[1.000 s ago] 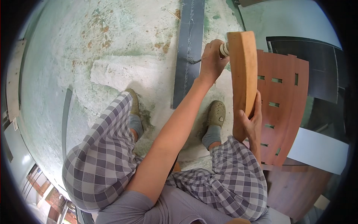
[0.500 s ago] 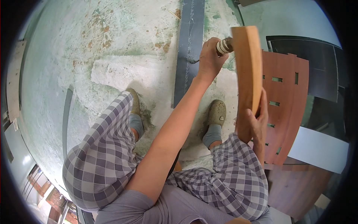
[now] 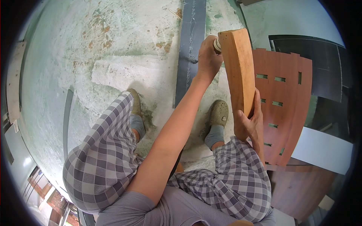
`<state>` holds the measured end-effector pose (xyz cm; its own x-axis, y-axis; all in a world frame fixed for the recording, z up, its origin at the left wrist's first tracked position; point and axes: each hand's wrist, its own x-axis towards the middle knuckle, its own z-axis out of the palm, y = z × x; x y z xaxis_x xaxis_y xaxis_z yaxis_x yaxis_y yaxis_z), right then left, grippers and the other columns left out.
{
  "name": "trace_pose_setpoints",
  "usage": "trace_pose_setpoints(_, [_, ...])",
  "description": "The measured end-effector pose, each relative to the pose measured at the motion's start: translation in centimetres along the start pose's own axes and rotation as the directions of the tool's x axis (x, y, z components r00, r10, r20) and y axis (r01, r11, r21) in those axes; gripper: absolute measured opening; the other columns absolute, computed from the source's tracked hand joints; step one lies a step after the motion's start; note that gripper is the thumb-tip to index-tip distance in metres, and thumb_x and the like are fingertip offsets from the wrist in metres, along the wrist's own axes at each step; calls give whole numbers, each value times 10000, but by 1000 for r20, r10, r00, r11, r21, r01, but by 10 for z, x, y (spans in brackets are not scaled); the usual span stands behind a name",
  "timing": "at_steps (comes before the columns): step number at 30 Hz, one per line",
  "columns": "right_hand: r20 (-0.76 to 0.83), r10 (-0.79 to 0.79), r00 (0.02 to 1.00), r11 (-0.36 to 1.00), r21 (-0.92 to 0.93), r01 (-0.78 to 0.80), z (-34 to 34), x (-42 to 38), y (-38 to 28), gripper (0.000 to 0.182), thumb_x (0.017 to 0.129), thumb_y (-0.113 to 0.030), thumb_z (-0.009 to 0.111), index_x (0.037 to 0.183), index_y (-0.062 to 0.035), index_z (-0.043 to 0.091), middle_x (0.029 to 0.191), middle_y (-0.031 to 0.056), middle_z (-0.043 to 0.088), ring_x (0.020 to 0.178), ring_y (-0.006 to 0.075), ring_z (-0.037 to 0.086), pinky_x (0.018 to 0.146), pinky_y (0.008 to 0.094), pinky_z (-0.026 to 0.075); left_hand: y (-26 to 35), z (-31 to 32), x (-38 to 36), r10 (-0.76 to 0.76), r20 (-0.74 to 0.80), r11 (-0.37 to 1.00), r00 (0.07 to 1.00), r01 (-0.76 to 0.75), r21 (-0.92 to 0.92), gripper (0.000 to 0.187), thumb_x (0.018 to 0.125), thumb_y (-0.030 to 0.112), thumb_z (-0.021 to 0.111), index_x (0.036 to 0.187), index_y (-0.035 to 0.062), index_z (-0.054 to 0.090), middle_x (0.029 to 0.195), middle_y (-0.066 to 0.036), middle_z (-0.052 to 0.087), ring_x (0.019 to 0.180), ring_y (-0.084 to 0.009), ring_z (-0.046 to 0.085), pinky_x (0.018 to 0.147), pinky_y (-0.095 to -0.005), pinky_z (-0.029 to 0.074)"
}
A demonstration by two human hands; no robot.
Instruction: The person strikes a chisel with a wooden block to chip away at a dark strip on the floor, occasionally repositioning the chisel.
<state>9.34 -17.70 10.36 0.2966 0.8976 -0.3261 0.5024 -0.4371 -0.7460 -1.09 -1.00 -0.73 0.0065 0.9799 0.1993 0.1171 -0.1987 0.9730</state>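
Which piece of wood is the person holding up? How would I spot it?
Look past the checked trousers to the person's right hand. It grips the bottom of a curved orange wood piece standing upright, with the left hand at its top. Unlike the darker red panel lying behind, it has no slots.

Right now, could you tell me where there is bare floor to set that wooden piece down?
Bare concrete floor lies left of the dark strip. The right is crowded: the slotted panel and dark sheets sit beside the wooden piece.
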Motion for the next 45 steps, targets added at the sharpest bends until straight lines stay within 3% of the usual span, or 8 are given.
trace_pose_setpoints(14, [-101,-45,994,996,67,52,-9,-10,4,907,631,-426,672,1355,-57,270,1231,174,462,1142,282,462,935,369,374,6,-31,-10,-59,182,997,981,67,-39,312,618,56,682,862,56,487,786,-116,566,770,-329,544,682,-388,445])
trace_pose_setpoints(19, [-267,-212,940,962,112,249,-12,-18,16,901,651,-440,671,1327,4,273,1225,151,425,1107,270,457,923,363,373,5,-35,-11,30,422,995,906,14,-101,282,680,66,675,922,35,534,852,-66,580,748,-151,557,704,-290,458])
trace_pose_setpoints(23, [-101,-194,976,980,20,196,-6,-13,10,821,612,-188,694,1317,-40,300,1168,153,479,1081,252,487,902,336,393,5,-29,-10,-60,435,970,898,156,-188,297,608,53,674,850,53,503,882,-95,564,847,-281,545,726,-363,444])
trace_pose_setpoints(25, [-71,-108,992,988,-119,99,4,-10,-1,803,589,-80,667,1316,-105,327,1127,154,536,1034,280,535,896,337,403,8,-27,-6,134,330,983,934,-84,-162,296,615,44,657,858,48,488,850,-91,556,815,-286,538,706,-366,438])
trace_pose_setpoints(31, [-210,-159,965,974,124,188,-16,-16,-2,949,655,-518,668,1322,9,247,1183,131,447,1075,230,474,890,348,400,8,-33,-9,-29,425,983,905,104,-153,289,611,31,637,854,45,481,812,-98,541,782,-291,528,686,-370,432])
trace_pose_setpoints(36, [-132,-119,984,978,157,139,-7,-4,2,864,651,-311,691,1346,-55,245,1177,141,476,1064,245,500,891,338,400,9,-31,-9,9,416,992,909,45,-119,292,624,42,652,868,49,491,816,-105,548,786,-291,536,692,-363,438])
trace_pose_setpoints(39, [-55,-124,991,984,-137,115,4,-7,1,784,631,-117,613,1339,-88,277,1115,169,542,1050,257,528,892,322,403,5,-27,-8,75,328,992,942,-36,-125,294,639,61,676,878,46,504,839,-110,561,802,-292,543,698,-362,442])
trace_pose_setpoints(45, [-132,-238,962,960,121,254,-18,-13,-3,816,638,-259,651,1337,-67,276,1134,147,510,1039,242,520,876,335,416,2,-29,-9,-15,380,963,925,116,-245,268,642,40,648,853,40,484,767,-90,516,710,-230,498,666,-326,427])
